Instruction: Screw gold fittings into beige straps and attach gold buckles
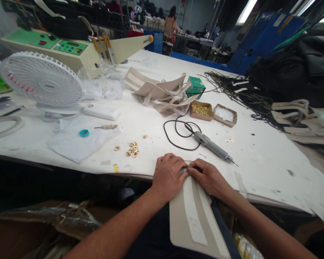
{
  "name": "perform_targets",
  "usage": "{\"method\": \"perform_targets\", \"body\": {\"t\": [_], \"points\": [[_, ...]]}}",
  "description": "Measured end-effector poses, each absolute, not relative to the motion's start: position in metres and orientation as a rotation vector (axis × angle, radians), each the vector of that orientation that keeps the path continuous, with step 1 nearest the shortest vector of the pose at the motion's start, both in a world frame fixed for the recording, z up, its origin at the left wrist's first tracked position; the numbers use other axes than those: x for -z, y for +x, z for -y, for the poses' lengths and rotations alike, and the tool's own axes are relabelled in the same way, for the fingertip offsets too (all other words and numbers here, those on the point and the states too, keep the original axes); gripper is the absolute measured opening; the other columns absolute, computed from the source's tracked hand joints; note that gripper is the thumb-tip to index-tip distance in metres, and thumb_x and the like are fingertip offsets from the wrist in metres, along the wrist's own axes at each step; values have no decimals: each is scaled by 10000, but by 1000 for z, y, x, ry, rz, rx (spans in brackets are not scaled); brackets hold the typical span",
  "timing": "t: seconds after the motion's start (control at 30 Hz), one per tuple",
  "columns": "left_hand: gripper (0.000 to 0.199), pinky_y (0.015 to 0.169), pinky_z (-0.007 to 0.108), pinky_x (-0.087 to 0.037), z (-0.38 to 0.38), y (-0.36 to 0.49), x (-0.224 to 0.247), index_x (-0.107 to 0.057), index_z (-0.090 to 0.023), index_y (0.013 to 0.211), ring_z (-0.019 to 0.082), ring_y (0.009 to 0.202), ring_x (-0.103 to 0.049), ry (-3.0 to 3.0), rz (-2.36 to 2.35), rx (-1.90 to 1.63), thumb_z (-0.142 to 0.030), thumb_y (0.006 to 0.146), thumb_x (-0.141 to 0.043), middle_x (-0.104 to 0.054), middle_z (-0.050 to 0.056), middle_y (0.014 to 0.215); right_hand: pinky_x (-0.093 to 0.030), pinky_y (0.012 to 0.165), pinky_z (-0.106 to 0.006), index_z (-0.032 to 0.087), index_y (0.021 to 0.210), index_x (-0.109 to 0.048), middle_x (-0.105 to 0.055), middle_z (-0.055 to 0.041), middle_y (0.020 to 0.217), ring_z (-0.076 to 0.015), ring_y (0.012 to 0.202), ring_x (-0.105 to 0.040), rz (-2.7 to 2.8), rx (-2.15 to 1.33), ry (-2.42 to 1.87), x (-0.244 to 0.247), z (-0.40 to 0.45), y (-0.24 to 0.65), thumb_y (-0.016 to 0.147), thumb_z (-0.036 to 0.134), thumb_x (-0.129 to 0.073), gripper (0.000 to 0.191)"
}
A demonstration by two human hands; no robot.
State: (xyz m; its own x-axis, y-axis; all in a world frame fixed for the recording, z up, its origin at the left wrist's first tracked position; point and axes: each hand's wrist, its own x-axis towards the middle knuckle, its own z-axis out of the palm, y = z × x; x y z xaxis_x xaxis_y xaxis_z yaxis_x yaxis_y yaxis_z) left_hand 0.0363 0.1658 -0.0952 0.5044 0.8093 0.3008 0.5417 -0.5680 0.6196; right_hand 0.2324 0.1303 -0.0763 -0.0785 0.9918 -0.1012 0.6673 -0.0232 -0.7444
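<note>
A beige bag panel [178, 223] with paler strips along it slopes from the table's front edge down over my lap. My left hand [169, 176] is closed around its upper end, thumb on the near face. Close beside it, my right hand [209, 178] is in a pinch at the same end, thumb and forefinger together. What sits between those right fingertips is too small and covered to make out. Just beyond the right hand lies a grey electric screwdriver [211, 144] with a coiled black cord. Several gold-coloured clasps [133, 149] lie loose beyond the left hand.
Boxes of gold hardware [201, 109] and small white pieces [224, 115] stand near a green power unit [196, 86]. Behind are more beige panels [151, 88]. A white fan [43, 84] stands left, black straps [232, 90] lie right. A person [170, 30] is far back.
</note>
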Motion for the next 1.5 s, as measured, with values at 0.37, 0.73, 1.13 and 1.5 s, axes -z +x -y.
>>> {"method": "perform_targets", "body": {"t": [0.37,0.73,1.13,1.5], "points": [[172,980,491,-405,-166,34,94,-730,-282,1090,289,1220,-544,2291,-1111,-790,-322,927,-765,-751,12,1225,-432,739,-313,222,794,-672,-688,3,790,-193,772,-605,1697,-918,-1821,70,-137,225,901,359,-619,181],[249,1005,485,-419,-165,33,94,-769,-300,1080,275,1218,-574,2269,-1119,-777,-327,843,-842,-774,-20,1211,-392,627,-288,201,777,-660,-660,1,729,-164,679,-549,1603,-1025,-1829,69,-141,225,771,375,-699,178],[295,1002,464,-434,-164,34,91,-777,-319,1101,256,1196,-584,2291,-1131,-768,-312,816,-852,-778,-44,1200,-384,527,-258,196,764,-648,-614,26,569,-136,521,-523,1611,-1187,-1770,73,-151,233,774,349,-678,156],[254,1007,471,-447,-166,36,92,-795,-309,1049,270,1187,-599,2291,-1154,-759,-303,802,-854,-779,-21,1201,-481,631,-309,205,853,-704,-691,-26,703,-192,645,-629,1627,-912,-1794,64,-145,250,929,487,-560,327]]}}
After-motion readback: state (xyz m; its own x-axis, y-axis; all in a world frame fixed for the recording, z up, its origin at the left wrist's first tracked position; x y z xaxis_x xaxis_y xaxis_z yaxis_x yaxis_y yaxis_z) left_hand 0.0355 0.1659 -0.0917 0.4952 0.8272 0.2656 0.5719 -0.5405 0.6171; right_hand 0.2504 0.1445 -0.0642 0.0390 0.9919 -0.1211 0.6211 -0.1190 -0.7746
